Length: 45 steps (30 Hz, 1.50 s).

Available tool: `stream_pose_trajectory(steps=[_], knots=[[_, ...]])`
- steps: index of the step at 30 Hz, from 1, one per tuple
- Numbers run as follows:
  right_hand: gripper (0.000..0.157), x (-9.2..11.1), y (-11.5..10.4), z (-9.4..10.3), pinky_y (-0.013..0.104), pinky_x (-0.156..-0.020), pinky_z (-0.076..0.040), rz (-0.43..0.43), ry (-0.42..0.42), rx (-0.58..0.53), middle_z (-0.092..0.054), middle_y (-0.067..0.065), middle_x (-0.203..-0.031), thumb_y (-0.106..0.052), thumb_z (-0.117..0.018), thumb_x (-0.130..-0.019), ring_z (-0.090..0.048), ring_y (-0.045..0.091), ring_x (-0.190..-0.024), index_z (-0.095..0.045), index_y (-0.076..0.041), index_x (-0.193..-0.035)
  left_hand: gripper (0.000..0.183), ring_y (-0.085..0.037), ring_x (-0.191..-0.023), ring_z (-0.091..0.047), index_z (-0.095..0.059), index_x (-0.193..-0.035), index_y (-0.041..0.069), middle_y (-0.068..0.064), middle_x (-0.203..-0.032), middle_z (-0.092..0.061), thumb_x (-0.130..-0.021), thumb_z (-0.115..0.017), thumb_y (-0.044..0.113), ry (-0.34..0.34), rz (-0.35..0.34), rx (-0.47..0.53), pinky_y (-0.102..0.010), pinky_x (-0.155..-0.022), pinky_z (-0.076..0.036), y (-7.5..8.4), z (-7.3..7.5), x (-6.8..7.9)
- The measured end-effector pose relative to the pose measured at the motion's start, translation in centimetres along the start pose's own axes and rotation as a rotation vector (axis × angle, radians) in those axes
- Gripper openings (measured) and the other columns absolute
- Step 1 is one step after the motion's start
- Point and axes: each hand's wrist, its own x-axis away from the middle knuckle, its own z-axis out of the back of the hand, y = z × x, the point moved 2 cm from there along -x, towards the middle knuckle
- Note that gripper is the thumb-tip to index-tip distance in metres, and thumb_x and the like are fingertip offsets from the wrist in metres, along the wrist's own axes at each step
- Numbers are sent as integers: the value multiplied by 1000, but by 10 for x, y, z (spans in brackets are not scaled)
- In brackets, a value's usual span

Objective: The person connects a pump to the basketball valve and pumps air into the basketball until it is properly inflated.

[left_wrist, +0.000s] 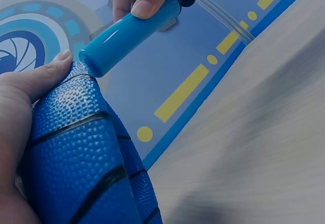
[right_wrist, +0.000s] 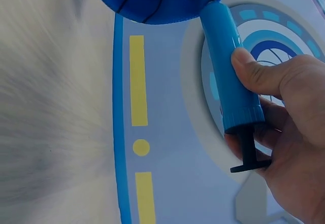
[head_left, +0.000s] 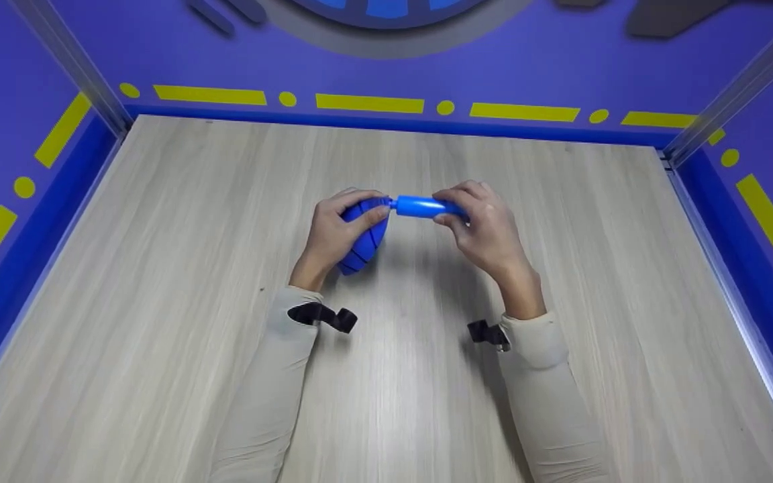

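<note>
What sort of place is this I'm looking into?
Probably a purpose-built work booth, perhaps for demonstrations or recording: printed purple-blue walls with yellow dashes stand around three sides of a wood-grain table, and posts rise at its two far corners.

No text, label, brand or number is showing legibly on the blue ball [head_left: 365, 251], the blue pump [head_left: 417, 206] or the table [head_left: 393, 402]; the back wall [head_left: 225, 64] is carrying yellow bars [head_left: 370, 103] and dots [head_left: 287, 99], forming no readable sign.
</note>
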Motion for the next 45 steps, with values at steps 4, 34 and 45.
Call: stream_pose_trajectory(steps=[4, 34, 45], knots=[[25, 0, 0, 0, 47, -95, -53, -18, -3, -15, -71, 14, -115, -11, -77, -99, -63, 31, -107, -76, 2, -121, 30, -22, -114, -68, -79, -124, 8, -3, -121, -75, -98, -81, 24, 13, 0, -6, -46, -99, -54, 1, 0, 0], [47, -1, 2, -45, 44, -95, -55, -133, -151, -170, -68, 17, -128, -13, -79, -98, -64, 29, -109, -64, 1, -140, 26, -20, -107, -71, -82, -115, 7, -3, -108, -79, -95, -83, 23, 59, -60, -287, -42, -98, -55, 10, 64, -2], [46, 5, 6, -64, 44, -91, -53, -225, -255, -187, -67, 16, -127, -18, -73, -103, -62, 28, -105, -62, 0, -143, 27, -27, -104, -71, -83, -113, 8, -5, -105, -80, -93, -84, 27, 28, -85, -489, -47, -95, -54, 16, 79, -1]])
